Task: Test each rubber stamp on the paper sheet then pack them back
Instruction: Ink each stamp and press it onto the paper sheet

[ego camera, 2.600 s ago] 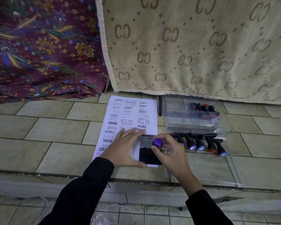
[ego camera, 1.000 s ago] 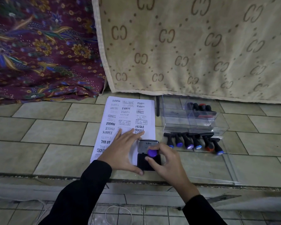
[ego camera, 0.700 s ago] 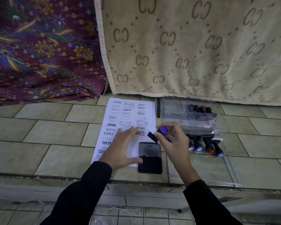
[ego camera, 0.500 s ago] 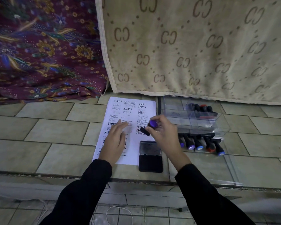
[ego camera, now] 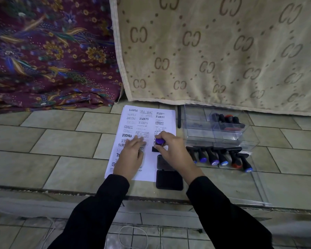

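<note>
On the white paper sheet (ego camera: 148, 168), near its right edge, the black rubber stamp with the purple top (ego camera: 159, 141) is held upright, and its flat base seems to be down on the page. To do this step well, the stamp should be pushed straight down, not rocked, then lifted straight up so the ink is not smeared. A bare spot is needed, as many marks are printed close by. The stamp's handle is pinched from above by the curled fingers and thumb of the right hand (ego camera: 172, 151). The left hand (ego camera: 131, 157) is laid flat on the sheet, fingers straight, so the paper is pinned. The open black ink pad (ego camera: 169, 179) lies just under the right wrist.
</note>
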### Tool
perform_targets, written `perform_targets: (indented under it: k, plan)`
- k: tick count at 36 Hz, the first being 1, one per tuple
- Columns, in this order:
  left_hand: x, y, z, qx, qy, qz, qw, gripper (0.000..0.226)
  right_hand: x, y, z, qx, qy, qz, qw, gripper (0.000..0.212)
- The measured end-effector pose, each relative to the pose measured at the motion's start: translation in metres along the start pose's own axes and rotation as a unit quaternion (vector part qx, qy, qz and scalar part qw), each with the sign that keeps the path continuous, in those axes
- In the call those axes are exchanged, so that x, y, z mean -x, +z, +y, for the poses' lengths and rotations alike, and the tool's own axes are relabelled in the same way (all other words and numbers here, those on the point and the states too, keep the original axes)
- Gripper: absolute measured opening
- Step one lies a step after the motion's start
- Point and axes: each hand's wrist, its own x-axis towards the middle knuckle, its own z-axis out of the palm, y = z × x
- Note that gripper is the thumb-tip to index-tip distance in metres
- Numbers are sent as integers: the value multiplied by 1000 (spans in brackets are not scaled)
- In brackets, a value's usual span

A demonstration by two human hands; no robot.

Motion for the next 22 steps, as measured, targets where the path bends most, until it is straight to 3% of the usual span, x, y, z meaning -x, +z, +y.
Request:
perform_targets:
  k: [9, 14, 22]
  plan:
    - [1, 0, 4, -4, 0, 5, 1000, 31, 6, 6, -4, 50, -24, 3, 998, 10]
    - [1, 0, 4, -11, -2, 3, 1000, 31, -6, 8, -7, 42, 21, 14, 999, 11]
    - [1, -2, 7, -7, -6, 1, 1000, 31, 3, 12, -8, 47, 9, 39, 998, 16]
